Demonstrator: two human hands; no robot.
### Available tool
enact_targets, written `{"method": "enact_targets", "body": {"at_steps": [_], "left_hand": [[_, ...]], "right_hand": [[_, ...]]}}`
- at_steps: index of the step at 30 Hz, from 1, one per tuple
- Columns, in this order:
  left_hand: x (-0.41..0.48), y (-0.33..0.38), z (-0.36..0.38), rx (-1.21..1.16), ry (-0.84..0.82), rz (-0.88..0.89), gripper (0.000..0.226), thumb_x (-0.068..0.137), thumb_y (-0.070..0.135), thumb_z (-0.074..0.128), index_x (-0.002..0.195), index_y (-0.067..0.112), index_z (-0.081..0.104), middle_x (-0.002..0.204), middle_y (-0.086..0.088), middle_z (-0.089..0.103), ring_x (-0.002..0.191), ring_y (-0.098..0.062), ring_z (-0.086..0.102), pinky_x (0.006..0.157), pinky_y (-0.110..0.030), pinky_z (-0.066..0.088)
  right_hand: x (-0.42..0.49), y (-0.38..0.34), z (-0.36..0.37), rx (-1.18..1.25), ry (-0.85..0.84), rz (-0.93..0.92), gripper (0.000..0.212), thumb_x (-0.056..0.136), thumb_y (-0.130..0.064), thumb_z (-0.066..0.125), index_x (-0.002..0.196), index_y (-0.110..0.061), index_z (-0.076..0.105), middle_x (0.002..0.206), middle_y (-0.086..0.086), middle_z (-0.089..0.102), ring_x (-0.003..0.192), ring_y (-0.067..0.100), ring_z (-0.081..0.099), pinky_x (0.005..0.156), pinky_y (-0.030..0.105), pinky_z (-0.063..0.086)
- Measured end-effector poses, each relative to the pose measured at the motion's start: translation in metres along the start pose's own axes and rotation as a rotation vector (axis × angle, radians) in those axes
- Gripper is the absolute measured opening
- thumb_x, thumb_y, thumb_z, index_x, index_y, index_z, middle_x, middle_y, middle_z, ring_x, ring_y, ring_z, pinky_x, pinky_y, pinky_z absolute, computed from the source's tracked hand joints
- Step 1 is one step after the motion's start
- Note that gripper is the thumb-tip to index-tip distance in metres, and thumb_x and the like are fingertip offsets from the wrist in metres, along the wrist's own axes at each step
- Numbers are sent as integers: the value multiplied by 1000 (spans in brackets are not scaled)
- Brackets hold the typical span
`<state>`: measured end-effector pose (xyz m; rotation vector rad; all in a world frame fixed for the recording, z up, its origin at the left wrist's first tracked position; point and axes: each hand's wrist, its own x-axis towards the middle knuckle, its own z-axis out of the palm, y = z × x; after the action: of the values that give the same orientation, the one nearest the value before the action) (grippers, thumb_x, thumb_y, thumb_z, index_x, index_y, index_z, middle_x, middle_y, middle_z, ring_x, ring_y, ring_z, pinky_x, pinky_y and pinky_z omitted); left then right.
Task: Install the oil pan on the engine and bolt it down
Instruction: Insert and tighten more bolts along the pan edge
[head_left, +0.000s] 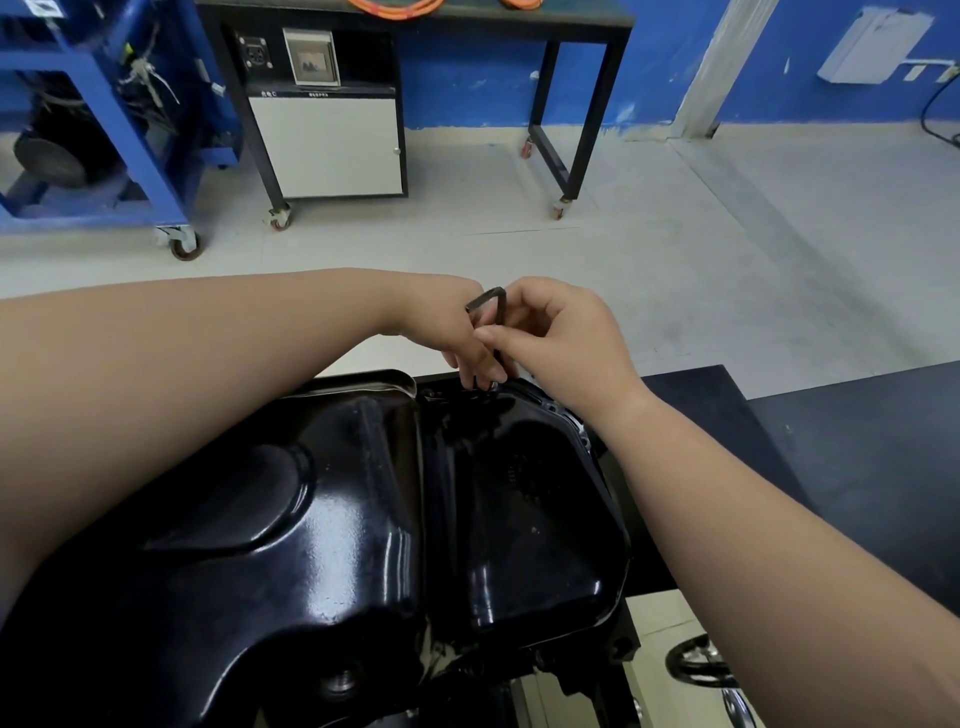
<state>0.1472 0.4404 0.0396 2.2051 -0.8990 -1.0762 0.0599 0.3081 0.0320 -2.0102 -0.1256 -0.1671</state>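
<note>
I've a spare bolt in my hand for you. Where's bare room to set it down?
The black bench right of the pan, past the right forearm, looks bare. Crowded: the pan's far rim, where left hand and right hand meet at the key.

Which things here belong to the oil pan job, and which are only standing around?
Job: oil pan; hex key pinched in the right hand; left hand beside it.
Standing around: white cabinet; black table; blue cart; orange cable.
</note>
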Motion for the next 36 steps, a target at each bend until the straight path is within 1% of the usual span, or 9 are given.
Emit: {"method": "enact_targets", "body": {"at_steps": [2, 6, 10, 16, 19, 24, 31, 34, 36], "left_hand": [[0, 1, 1, 36, 12, 4, 7, 81, 15, 70, 78, 9, 71, 65, 8, 70, 75, -16, 69, 81, -29, 51], [-1, 3, 1, 50, 12, 38, 17, 82, 7, 65, 73, 21, 66, 78, -3, 72, 74, -17, 70, 90, -40, 51], [-1, 3, 1, 66, -6, 40, 7, 82, 16, 69, 78, 22, 68, 75, 0, 72, 72, -13, 69, 92, -41, 50], [1, 2, 0, 63, 63, 1, 30, 75, 22, 75, 49, 35, 68, 59, 12, 69, 70, -7, 64, 80, -26, 47], [3, 2, 0, 82, 67, 3, 29, 75, 24, 75, 50, 37, 68, 59, 12, 68, 67, -4, 65, 78, -24, 49], [3, 1, 1, 72, 50, 29, 24, 77, 18, 73, 59, 32, 67, 67, 7, 70, 70, -10, 67, 85, -35, 50], [0, 1, 0, 47, 23, 12, 37, 79, 18, 72, 53, 44, 68, 59, 17, 68, 69, -3, 64, 90, -29, 46], [1, 3, 0, 56, 35, 14, 36, 78, 18, 73, 48, 37, 67, 53, 17, 65, 59, 4, 59, 68, -11, 45], [1, 4, 0, 74, 54, 10, 34, 79, 16, 70, 48, 29, 67, 52, 15, 65, 53, 5, 58, 53, -5, 40]], "right_hand": [[-1, -1, -1, 12, -52, -4, 24, 81, -5, 68, 79, -29, 64, 76, -7, 63, 59, 22, 59, 64, 30, 51], [-1, -2, -8, 70, -124, 31, 33, 87, 5, 54, 95, -25, 67, 87, -9, 70, 61, 19, 63, 59, 22, 51], [-1, -2, -10, 43, -105, 24, 30, 83, 3, 61, 84, -26, 69, 83, -9, 72, 74, 33, 67, 73, 42, 57], [-1, 2, -5, -101, 37, 2, 18, 72, -13, 77, 71, -26, 64, 58, -11, 56, 61, 6, 53, 61, 17, 42], [-2, 1, -4, -102, -23, -10, 13, 76, -12, 73, 83, -21, 67, 74, -8, 63, 73, 13, 56, 72, 22, 45], [-3, -1, -10, -41, -113, -16, 38, 85, 1, 60, 91, -37, 64, 93, -9, 71, 95, 9, 66, 93, 30, 49], [-1, 5, -4, -44, -9, 12, 15, 76, -8, 73, 72, -23, 70, 76, 5, 72, 75, 16, 67, 74, 33, 54], [-1, 6, 0, -39, 21, -17, 17, 73, -9, 75, 62, -15, 64, 58, 0, 63, 54, -2, 56, 55, 11, 41], [-3, 6, 2, -26, -31, -19, 12, 76, -9, 73, 67, -9, 64, 56, 6, 63, 55, 4, 59, 58, 16, 45]]}}
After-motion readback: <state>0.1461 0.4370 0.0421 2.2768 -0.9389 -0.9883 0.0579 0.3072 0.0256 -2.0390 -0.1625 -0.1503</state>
